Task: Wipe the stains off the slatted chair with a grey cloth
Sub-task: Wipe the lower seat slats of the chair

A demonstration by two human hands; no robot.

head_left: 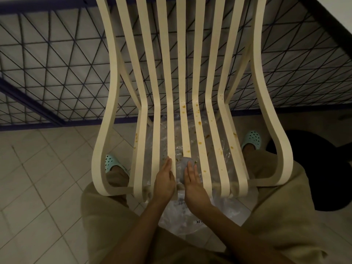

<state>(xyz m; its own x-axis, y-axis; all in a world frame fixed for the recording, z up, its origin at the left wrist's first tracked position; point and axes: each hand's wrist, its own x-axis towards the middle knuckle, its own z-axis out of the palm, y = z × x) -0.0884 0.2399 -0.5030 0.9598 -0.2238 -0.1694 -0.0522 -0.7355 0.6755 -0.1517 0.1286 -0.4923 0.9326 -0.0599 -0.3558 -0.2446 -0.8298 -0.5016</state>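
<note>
Head view: our flat, open left grip [164, 178] steadies the cream slatted chair [112, 60] while our right grip [192, 181], fingers straight, presses the crumpled grey cloth [183, 163] onto its stained centre slat [185, 134].

Right hand [192, 178], apparently flat, on grey cloth [182, 165]

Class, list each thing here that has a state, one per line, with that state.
slatted chair: upright, orange-brown stains on seat slats
grey cloth: bunched, pressed on a middle slat
right hand: fingers straight, pressing the grey cloth
left hand: fingers straight, resting on a slat
plastic sheet: spread beneath the slatted chair
</note>
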